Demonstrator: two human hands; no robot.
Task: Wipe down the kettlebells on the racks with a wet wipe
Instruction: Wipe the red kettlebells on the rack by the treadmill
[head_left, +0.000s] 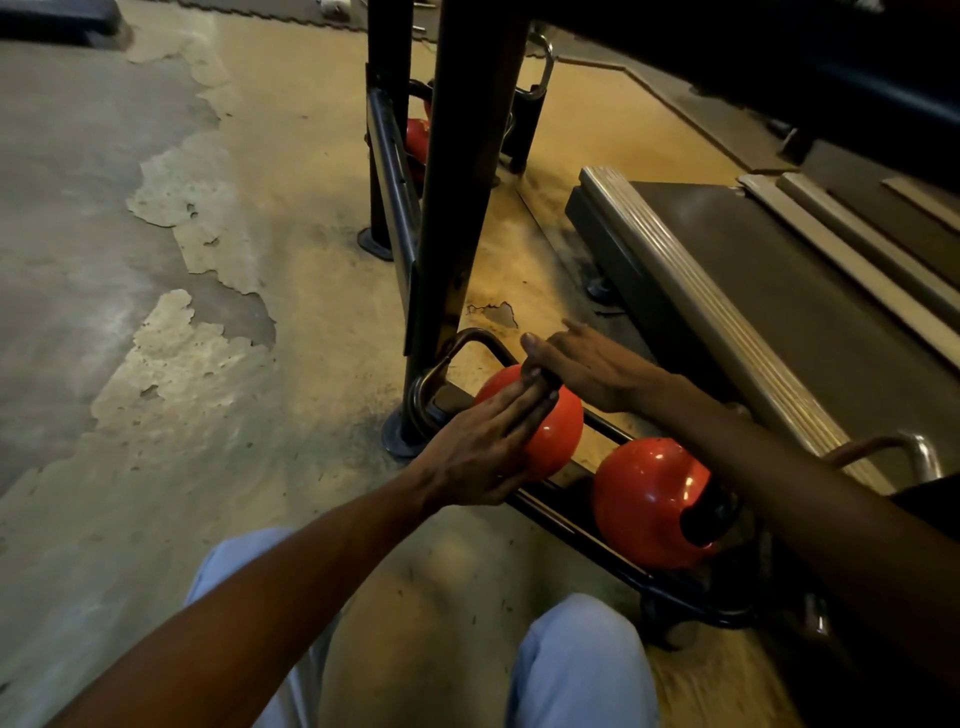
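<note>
Item 1: rack (571, 525), low black rails on the floor, running from 10 o'clock to 4 o'clock in front of your knees.

Item 2: near kettlebell (558, 434), orange, at the rack's 10 o'clock end, on the rails. Your left hand (483, 447) lies flat against its near side, fingers straight and together. Your right hand (582, 366) reaches over from 3 o'clock, fingers extended across the dark handle on top. The two hands meet at the top of the bell; neither is plainly clamped.

Item 3: second kettlebell (649, 501), orange, just beside the first toward 4 o'clock, untouched.

Item 4: third kettlebell (418, 137), partly hidden behind the upright (457, 182) at 12 o'clock.

Item 5: wipe, not visible; it may sit under a palm, you cannot tell.

Risks: with flat palms and no grip, the round bell could roll on the rails and pinch your fingers against the upright or the neighbouring bell. A wet surface would make it slip more easily. Your forearm could knock the second bell.
</note>
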